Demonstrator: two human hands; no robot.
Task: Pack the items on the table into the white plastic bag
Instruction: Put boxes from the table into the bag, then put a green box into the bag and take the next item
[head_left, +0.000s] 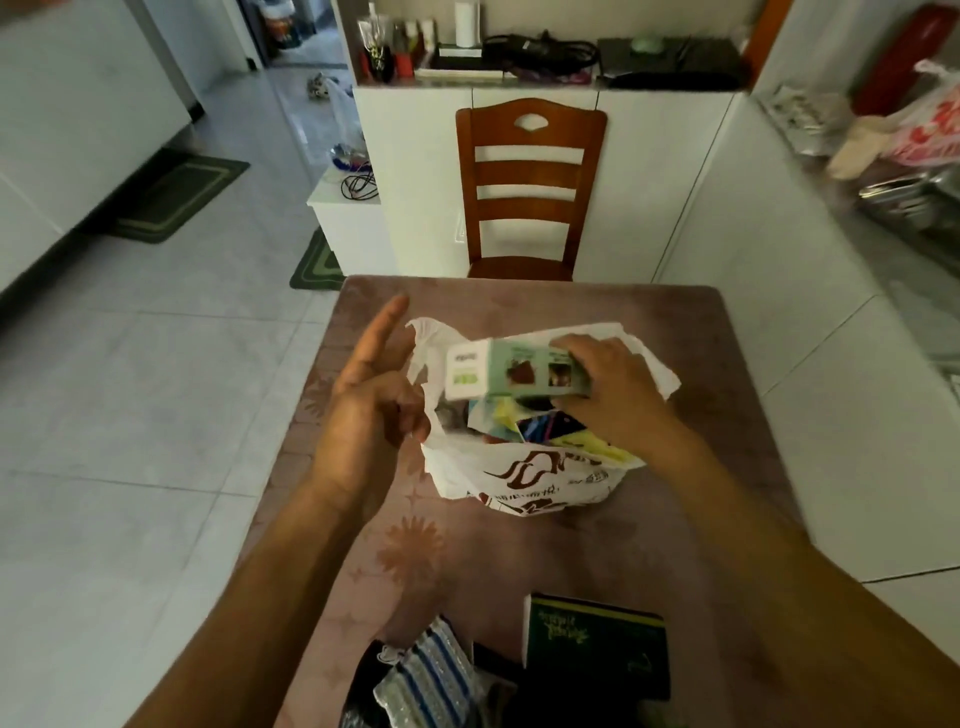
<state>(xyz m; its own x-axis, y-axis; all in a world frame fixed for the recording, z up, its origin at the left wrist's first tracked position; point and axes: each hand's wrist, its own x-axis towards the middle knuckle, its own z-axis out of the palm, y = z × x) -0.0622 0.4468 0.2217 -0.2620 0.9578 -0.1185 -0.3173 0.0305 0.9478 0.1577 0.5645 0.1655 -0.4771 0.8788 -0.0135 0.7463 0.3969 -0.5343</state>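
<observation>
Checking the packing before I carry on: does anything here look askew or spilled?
Nothing spilled. The pale green cardboard box, held by the right hand, lies flat across the mouth of the white plastic bag, not yet inside. The left hand holds the bag's edge.

White plastic bag (524, 480) standing open mid-table, a pale green carton (514, 370) held over its mouth

The carton lies on its side in the right hand's (610, 392) grip, white end panel pointing away from the palm; just under the grip, yellow and dark blue packets (545, 426) poke out of the bag's mouth. The bag carries dark red print on its near face, and the left hand (366, 410) pinches its rim opposite the grip. Well nearer than the grip lie a dark green book (597, 644), a blue-striped silvery pouch (431, 675) and a black item (374, 675), flat on the table
</observation>
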